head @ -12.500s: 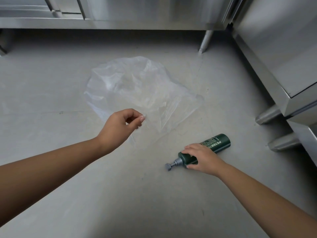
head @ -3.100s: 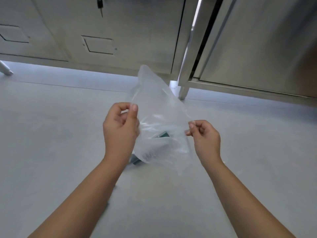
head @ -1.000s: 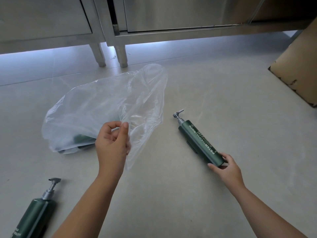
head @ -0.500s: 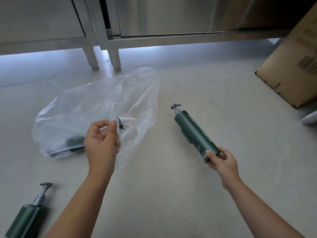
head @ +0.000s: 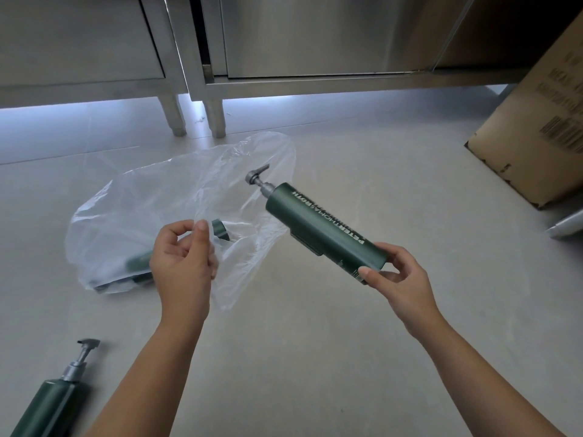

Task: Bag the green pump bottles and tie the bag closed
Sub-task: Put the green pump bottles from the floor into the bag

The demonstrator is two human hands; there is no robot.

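A clear plastic bag (head: 151, 209) lies on the grey floor, with a green pump bottle (head: 217, 229) partly visible inside it. My left hand (head: 183, 263) pinches the bag's open edge and holds it up. My right hand (head: 400, 279) grips the base of a second green pump bottle (head: 321, 225), held in the air with its grey pump head pointing at the bag's mouth. A third green pump bottle (head: 53, 402) lies on the floor at the bottom left, outside the bag.
Stainless steel cabinets (head: 299, 42) on short legs (head: 214, 118) stand along the back. A cardboard box (head: 536, 127) sits at the right, with a pale object (head: 568, 225) on the floor beside it.
My right hand has lifted the bottle off the floor and swung it left, bringing its pump head up to the bag's mouth. My left hand keeps holding the bag edge.
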